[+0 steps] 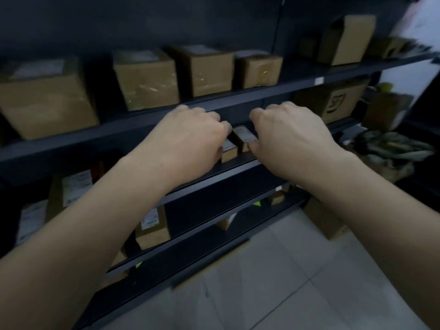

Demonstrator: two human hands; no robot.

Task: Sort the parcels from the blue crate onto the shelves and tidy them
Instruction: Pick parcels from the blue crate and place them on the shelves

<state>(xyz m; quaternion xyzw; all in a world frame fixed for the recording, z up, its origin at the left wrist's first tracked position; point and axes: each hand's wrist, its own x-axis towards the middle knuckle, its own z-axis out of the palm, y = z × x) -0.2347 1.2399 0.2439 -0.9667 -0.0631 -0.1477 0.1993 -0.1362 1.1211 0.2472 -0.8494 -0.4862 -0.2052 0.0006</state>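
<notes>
Cardboard parcels [245, 136] point lengthwise into the shelf [226, 173]; left hand [190, 139] and right hand [290, 139] fingers [254, 146] pinch them.

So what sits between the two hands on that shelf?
Two small boxes on the shelf: the nearer box by the left hand, the farther box by the right hand. Seen in the head view; grips are unclear.

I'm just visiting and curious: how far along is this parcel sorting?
Done: four cartons stand in a row on the upper shelf. In hand: the left hand and right hand are at two small boxes on the middle shelf, apparently lining them up. Left: unclear, as the blue crate is out of view.
</notes>
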